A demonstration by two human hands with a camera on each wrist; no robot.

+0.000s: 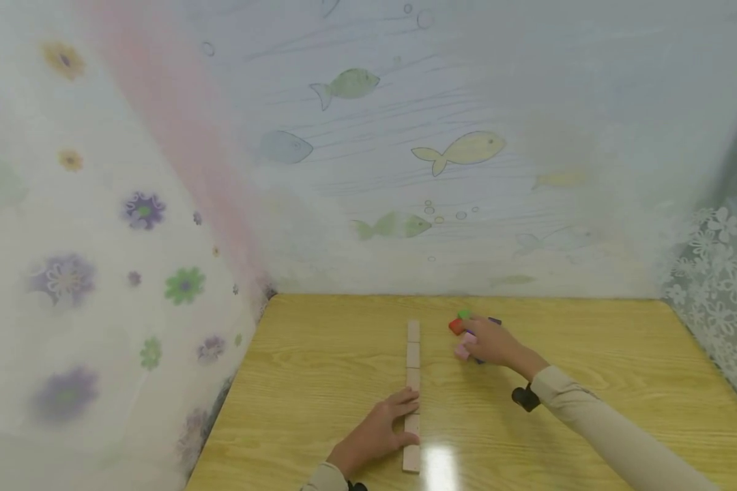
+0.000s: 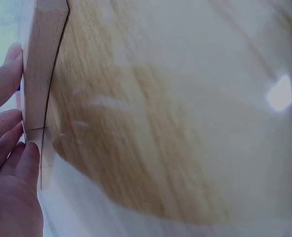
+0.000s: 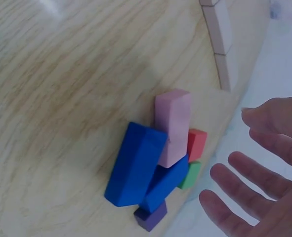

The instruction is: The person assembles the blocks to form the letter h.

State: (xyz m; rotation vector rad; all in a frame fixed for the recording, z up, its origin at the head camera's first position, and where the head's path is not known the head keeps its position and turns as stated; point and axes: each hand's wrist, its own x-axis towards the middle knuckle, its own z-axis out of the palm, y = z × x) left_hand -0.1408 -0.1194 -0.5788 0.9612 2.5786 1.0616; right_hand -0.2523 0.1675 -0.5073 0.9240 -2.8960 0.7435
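Plain wooden blocks lie end to end in a straight row on the table, running away from the person. My left hand rests along the near part of this row, fingers and thumb touching the blocks. Over a small pile of coloured blocks hovers my right hand, its fingers extended and apart in the right wrist view. The pile has a pink block, a large blue block leaning on a second blue block, a red block, a green block and a purple block.
The wood-grain table meets a wall painted with fish at its far edge. A flowered wall borders it on the left, and a panel of white flowers stands at the right. Light glares near the row's close end.
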